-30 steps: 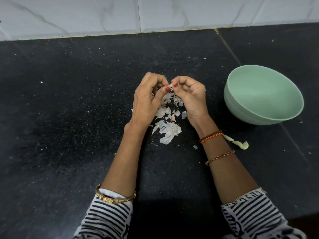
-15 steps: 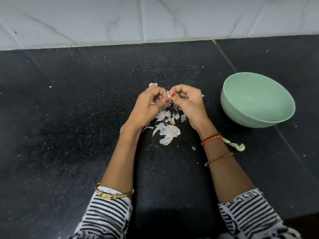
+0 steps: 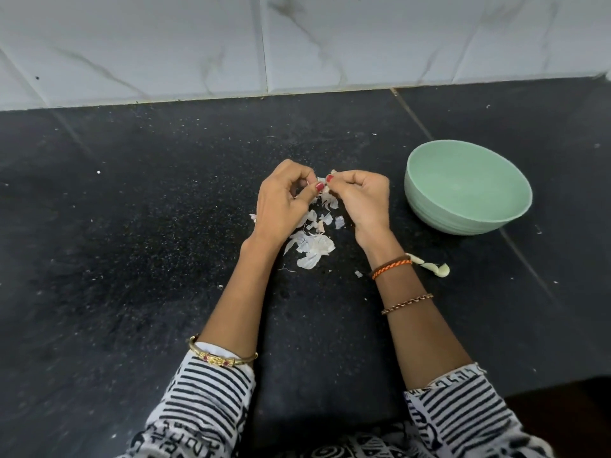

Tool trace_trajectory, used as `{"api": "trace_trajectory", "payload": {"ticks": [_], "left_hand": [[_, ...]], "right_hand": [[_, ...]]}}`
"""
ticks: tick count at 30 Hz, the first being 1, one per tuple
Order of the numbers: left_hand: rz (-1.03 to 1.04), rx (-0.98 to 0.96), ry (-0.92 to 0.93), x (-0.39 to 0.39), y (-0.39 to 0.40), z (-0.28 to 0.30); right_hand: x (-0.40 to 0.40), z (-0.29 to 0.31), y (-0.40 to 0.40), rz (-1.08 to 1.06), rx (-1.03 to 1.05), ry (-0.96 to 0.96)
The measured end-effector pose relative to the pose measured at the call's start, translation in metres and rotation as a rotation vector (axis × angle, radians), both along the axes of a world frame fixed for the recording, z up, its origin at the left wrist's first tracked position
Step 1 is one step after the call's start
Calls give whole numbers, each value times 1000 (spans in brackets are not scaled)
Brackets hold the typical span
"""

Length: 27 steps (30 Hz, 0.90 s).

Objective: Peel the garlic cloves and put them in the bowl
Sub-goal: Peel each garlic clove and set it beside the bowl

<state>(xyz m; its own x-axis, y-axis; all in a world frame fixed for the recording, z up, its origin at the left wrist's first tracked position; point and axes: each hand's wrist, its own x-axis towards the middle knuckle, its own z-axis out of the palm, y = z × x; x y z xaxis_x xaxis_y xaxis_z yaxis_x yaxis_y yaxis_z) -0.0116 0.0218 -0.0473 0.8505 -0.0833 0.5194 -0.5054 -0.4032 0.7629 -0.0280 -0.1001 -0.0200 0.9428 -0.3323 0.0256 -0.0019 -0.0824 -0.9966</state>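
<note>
Both hands meet above the black counter and pinch a small garlic clove [image 3: 323, 184] between thumbs and fingertips; the clove is mostly hidden, only white skin shows. My left hand [image 3: 284, 206] is on its left, my right hand [image 3: 360, 203] on its right. Below them lies a pile of white garlic peels [image 3: 312, 247]. A pale green bowl [image 3: 439, 213] stands to the right of my right hand; its visible inside holds nothing. Peeled pale cloves [image 3: 433, 267] lie on the counter beside my right wrist.
The black speckled counter [image 3: 132, 242] runs back to a white marble-tiled wall [image 3: 297, 44]. Small peel crumbs are scattered around the pile. A dark gap shows past the counter's front right corner [image 3: 562, 418].
The view has tilted so more wall shows and hands and bowl sit lower in frame. Both hands keep pinching the clove, fingers shifting slightly.
</note>
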Motion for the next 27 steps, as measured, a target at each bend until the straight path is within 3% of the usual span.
{"api": "trace_trajectory", "payload": {"ticks": [7, 13, 23, 27], "left_hand": [[47, 169, 128, -16, -3, 9], [274, 344, 152, -37, -5, 7], [233, 200, -61, -40, -6, -3], [225, 213, -106, -40, -9, -5]], "right_hand": [[-23, -2, -8, -100, 23, -55], [-46, -7, -11, -107, -315, -164], [-81, -21, -33, -355, -713, -224], [-96, -27, -43, -501, -732, -241]]}}
